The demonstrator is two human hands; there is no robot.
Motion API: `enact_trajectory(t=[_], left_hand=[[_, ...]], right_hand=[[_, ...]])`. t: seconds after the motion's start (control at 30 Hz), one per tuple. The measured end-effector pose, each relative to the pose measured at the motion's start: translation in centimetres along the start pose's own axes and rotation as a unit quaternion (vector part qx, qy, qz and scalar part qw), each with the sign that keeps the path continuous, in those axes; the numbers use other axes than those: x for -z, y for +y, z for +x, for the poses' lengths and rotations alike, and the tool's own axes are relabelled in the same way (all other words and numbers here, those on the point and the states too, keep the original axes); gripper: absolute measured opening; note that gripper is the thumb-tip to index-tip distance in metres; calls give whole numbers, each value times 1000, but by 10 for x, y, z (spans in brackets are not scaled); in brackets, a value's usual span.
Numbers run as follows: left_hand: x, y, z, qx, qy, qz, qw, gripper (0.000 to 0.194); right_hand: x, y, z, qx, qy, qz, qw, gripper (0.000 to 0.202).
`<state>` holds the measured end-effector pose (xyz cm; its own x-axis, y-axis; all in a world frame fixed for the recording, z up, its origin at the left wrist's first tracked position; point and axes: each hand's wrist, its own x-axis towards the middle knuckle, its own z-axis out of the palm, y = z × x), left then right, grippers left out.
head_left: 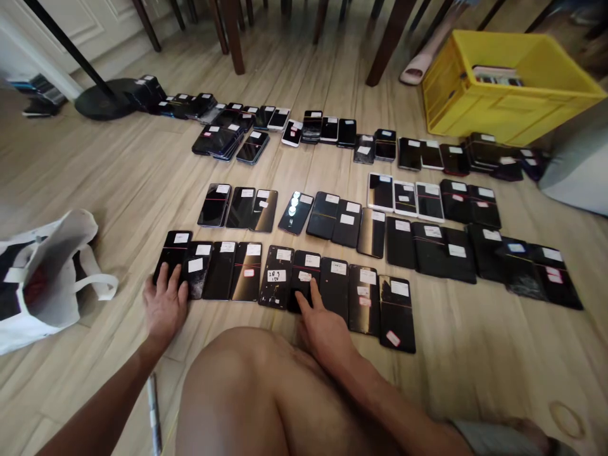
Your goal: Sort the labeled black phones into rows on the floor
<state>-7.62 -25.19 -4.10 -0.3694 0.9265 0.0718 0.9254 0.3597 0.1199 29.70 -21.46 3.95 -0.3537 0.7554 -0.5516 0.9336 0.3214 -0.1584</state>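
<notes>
My left hand (166, 303) lies with fingers spread on the lower part of a black smartphone (177, 246), the leftmost in the nearest row. Beside it sits another labelled smartphone (198, 272). My right hand (327, 324) stretches two fingers onto a black smartphone (304, 261) with a white sticker and a red band; its other fingers are curled under and partly hidden. To its right are a dark smartphone (335, 285) and one with several stickers (364, 310). A smartphone with handwriting on its label (274, 294) lies just left of it.
More labelled phones lie in rows farther off, such as a white-framed phone (380, 192). A yellow crate (475, 104) stands at the back right, a white bag (52, 310) at the left. Also here are a black round base (95, 104), table legs (392, 41) and a pen-like stick (154, 411).
</notes>
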Motion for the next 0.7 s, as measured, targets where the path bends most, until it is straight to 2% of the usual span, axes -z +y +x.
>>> enact_trajectory(t=[0.17,0.37,0.7], left_hand=[[3,5,2,-11,6,14,1000,61],[5,9,4,-21,-5,29,999,59],[8,13,2,-18,15,11,1000,59]], right_hand=[[6,-4,-2,-13,-8,11,1000,63],[2,-7,-3,-34,6,45,998,60],[1,-8,-1,-40,9,46,998,60]])
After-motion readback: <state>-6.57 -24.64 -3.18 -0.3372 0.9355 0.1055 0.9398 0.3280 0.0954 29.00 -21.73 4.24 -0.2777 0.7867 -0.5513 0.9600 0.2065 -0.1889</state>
